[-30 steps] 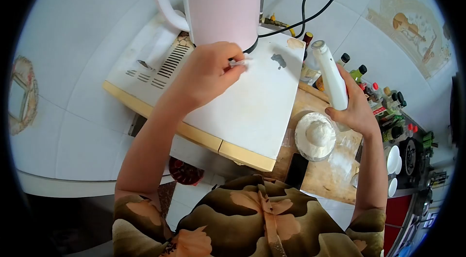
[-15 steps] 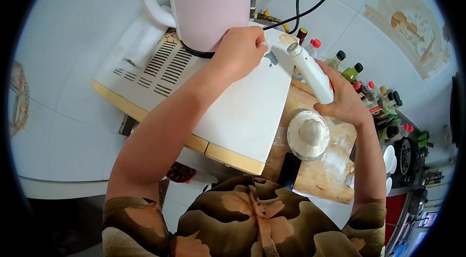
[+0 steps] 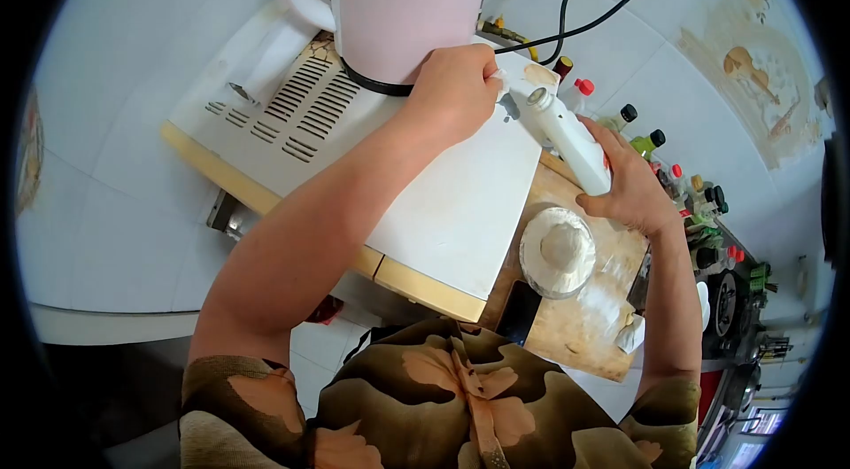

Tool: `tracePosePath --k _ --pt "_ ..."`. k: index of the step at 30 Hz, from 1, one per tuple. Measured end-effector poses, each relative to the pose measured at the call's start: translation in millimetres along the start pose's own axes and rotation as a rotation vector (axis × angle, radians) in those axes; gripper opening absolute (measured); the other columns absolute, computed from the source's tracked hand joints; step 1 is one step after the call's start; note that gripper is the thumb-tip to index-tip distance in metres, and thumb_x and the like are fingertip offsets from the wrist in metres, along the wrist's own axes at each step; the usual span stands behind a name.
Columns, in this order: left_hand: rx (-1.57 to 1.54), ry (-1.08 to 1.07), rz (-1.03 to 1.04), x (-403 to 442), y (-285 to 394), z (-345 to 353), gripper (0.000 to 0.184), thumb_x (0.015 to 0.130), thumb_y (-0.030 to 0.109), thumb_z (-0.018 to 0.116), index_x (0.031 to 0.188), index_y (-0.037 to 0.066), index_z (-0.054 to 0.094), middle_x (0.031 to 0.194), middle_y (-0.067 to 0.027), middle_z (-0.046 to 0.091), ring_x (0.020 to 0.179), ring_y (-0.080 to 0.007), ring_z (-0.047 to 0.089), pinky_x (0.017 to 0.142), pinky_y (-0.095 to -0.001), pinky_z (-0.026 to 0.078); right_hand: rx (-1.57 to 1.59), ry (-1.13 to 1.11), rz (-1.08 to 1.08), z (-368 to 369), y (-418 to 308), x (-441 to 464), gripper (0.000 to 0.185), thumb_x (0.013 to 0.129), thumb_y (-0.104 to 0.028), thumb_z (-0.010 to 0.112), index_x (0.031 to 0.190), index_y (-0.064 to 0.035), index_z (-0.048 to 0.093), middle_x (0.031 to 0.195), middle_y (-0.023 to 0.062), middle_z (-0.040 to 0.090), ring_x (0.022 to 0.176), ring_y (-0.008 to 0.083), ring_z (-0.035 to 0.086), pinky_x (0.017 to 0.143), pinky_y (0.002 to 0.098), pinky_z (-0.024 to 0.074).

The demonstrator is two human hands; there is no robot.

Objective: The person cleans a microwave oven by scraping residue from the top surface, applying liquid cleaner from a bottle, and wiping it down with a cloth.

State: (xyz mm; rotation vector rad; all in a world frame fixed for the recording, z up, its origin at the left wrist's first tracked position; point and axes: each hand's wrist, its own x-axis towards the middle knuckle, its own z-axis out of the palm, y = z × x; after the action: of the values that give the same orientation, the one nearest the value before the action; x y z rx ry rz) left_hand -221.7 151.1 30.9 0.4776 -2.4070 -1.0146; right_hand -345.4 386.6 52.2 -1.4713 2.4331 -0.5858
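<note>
My left hand [image 3: 453,95] is closed above the white appliance top [image 3: 434,221], near the pink kettle [image 3: 407,8]. A bit of crumpled white tissue [image 3: 502,81] shows between its thumb and fingers; most of it is hidden. My right hand [image 3: 633,181] is wrapped round a white bottle [image 3: 571,143], which tilts up to the left with its uncapped mouth toward my left hand. Below the bottle, a bowl of white flour [image 3: 558,279] with a pale mound in its middle stands on the wooden board [image 3: 575,336]. A wet grey patch [image 3: 508,108] lies beside my left hand.
A dark phone [image 3: 519,311] lies on the board's near left side. Several sauce bottles [image 3: 655,143] line the wall at right. Black cables [image 3: 575,31] run behind the kettle. The appliance's yellowish front edge [image 3: 425,292] faces my body.
The view has shifted slightly, so the kettle and wall appear farther right and lower. My hands keep almost the same pose, with the bottle still tilted toward my left hand.
</note>
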Motion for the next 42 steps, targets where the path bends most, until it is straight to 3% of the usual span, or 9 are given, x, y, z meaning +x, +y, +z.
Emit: tracePosePath --k 14,22,42 --pt "-0.049 0.061 -0.002 -1.6 -1.0 2.5 0.014 0.087 0.011 0.065 0.081 -0.001 0.061 0.066 -0.0118 0.063 0.058 -0.0205 0.063 0.059 -0.0351 0.05 -0.052 -0.016 -0.019 -0.4 -4.9 5.5 0.09 0.056 -0.016 0.073 0.141 -0.0113 0.043 0.118 0.0184 0.057 0.107 0.0344 0.057 0.097 0.0381 0.0463" --pt "-0.016 0.076 0.023 -1.6 -2.2 3.3 0.014 0.087 0.01 0.065 0.081 -0.002 0.061 0.071 -0.0149 0.064 0.066 -0.0284 0.061 0.066 -0.039 0.049 -0.075 -0.072 0.008 -7.6 -14.0 7.5 0.09 0.056 -0.015 0.074 0.14 -0.0105 0.043 0.116 0.0172 0.059 0.107 0.0334 0.058 0.097 0.0377 0.0469" --pt "0.005 0.104 0.052 -2.4 -2.0 3.0 0.015 0.087 0.01 0.064 0.081 -0.003 0.06 0.071 -0.0168 0.063 0.068 -0.0307 0.061 0.068 -0.0409 0.049 -0.121 -0.118 0.063 -14.5 -17.9 8.9 0.09 0.055 -0.016 0.074 0.14 -0.0116 0.044 0.117 0.0182 0.059 0.107 0.0343 0.059 0.097 0.0385 0.047"
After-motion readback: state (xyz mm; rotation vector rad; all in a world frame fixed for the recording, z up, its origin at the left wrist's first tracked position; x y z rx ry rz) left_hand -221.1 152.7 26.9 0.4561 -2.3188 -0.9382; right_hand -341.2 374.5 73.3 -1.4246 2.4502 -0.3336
